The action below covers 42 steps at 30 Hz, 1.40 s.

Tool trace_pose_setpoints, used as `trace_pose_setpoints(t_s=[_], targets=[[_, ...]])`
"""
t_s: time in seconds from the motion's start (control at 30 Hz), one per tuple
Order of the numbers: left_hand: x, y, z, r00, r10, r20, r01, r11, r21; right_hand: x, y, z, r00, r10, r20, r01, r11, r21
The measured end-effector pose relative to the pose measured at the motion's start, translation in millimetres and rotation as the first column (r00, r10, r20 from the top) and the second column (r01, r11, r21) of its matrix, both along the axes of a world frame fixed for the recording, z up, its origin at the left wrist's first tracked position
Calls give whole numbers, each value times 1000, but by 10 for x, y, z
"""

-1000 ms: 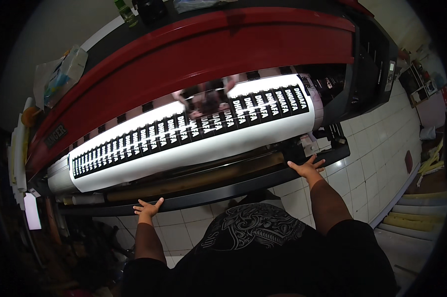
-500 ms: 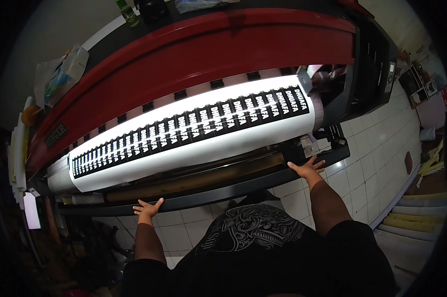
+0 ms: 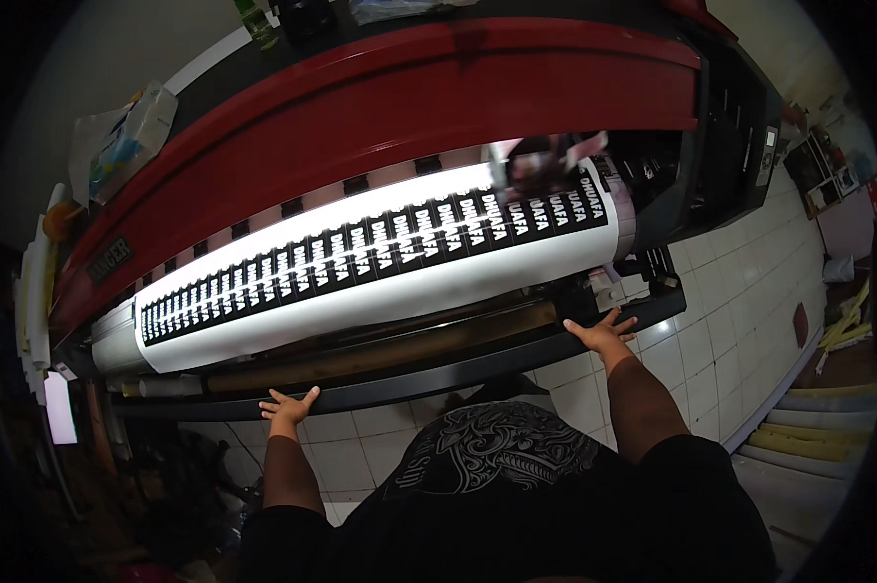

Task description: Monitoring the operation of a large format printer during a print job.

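My left hand (image 3: pixel 288 406) rests with fingers spread on the dark front bar (image 3: pixel 429 377) of a wide-format printer (image 3: pixel 390 102) with a red cover. Farther right along the same bar lies my right hand (image 3: pixel 604 333), its fingers also spread. Neither hand holds anything. Ahead of them a white printed sheet (image 3: pixel 380 309) curves down over the printer's front, bearing a row of black blocks with white lettering. A print carriage (image 3: pixel 540 163), blurred by motion, covers part of the sheet's right side. Below the sheet runs a brown roll (image 3: pixel 390 355).
A clear plastic bag (image 3: pixel 133 136) and a green bottle (image 3: pixel 256 24) sit on top of the printer. Several rolls (image 3: pixel 817 428) lie at the right on the tiled floor (image 3: pixel 715 321). A lit screen (image 3: pixel 61 408) glows at the left.
The print carriage has come into view over the right part of the sheet, where the lettering showed uncovered before. Both my hands stay in place on the bar.
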<state>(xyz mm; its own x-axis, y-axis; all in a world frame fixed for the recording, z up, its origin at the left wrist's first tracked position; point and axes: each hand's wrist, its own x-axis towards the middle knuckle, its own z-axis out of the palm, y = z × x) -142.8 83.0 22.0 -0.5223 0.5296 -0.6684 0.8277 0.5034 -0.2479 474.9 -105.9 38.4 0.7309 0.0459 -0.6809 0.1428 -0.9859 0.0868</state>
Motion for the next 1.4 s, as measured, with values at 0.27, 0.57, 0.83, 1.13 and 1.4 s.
trace_pose_setpoints(t_s=[0.27,0.57,0.83,1.13,1.4], targets=[[-1,7,8,1000,-5,14,5,1000,-10,-7,12,55,1000,9,-15,-9,1000,-17],[12,11,50,1000,1,24,0,1000,-28,-21,33,59,1000,-16,-14,16,1000,-8],[51,24,93,999,14,32,-12,999,-48,-21,35,37,1000,-29,-8,28,999,-29],[28,21,54,1000,13,22,-12,999,-50,-11,24,17,1000,-21,-3,21,1000,-22],[42,17,87,999,7,33,-6,999,-36,11,7,-24,1000,10,-10,-11,999,-31]])
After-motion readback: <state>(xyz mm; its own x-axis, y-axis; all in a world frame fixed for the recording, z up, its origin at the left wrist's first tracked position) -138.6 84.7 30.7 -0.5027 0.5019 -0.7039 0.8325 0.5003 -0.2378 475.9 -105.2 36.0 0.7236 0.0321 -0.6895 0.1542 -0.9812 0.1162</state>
